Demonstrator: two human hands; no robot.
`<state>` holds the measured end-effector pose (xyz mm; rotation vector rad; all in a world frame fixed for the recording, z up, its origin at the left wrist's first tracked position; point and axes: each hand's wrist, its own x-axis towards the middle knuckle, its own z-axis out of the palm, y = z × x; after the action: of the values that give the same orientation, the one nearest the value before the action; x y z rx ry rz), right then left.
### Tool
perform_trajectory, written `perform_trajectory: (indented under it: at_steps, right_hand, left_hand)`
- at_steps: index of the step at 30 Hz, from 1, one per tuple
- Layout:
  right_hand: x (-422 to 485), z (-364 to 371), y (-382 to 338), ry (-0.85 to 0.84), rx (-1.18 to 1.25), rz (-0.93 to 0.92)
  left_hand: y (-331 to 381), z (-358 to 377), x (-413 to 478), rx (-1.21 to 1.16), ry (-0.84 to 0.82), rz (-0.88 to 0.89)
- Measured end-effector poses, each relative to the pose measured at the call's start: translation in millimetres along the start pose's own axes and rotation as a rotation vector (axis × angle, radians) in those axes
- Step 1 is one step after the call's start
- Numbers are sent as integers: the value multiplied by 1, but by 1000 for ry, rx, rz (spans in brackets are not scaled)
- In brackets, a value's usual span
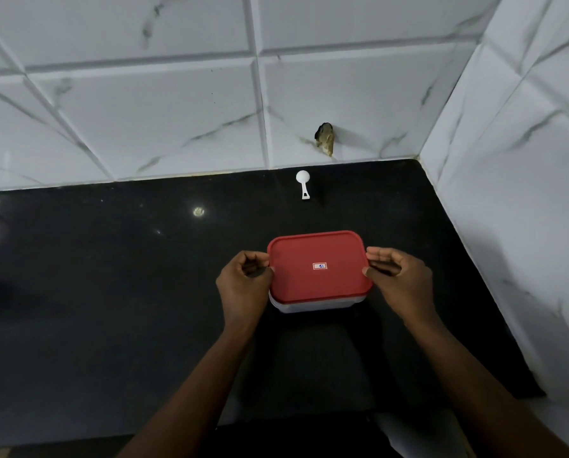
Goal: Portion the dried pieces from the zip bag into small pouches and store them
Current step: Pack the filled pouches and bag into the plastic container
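**Dried pieces out of sight, and a lid that might pop**

We cannot see the dried pieces, the zip bag or the pouches anywhere. They may be inside the box [316,306], but its red lid [309,282] hides what is in there, so we cannot tell.

The box sits on the black counter [111,292], close to us. Our left hand [245,276] has its fingers curled round the lid's left edge. Our right hand [399,279] pinches the right edge with the thumb and bent fingers. A white scoop [302,183] lies well apart, near the tiled wall [144,110], just below a hole [324,140] in it.

What could go wrong?

- If we pull one side up harder than the other, the lid could snap off fast and the box could jump or tip.
- If the box is full, small things could fly out onto the dark counter and be hard to find.
- If we only press on one edge, the lid may sit crooked and not close well.
- The counter looks shiny, so the box could slide when we push.
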<state>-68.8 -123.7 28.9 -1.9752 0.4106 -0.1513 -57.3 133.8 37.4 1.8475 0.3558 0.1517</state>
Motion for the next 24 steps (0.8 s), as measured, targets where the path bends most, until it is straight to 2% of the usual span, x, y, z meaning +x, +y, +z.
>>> perform_trajectory:
  at_steps: [14,24]
  right_hand:
    - [-2,3,1,17,-14,-72]
    - [-18,17,9,90,1,-72]
  left_hand:
    - [-8,-1,-5,-14,18,-6]
    - [-12,8,-5,7,-15,-27]
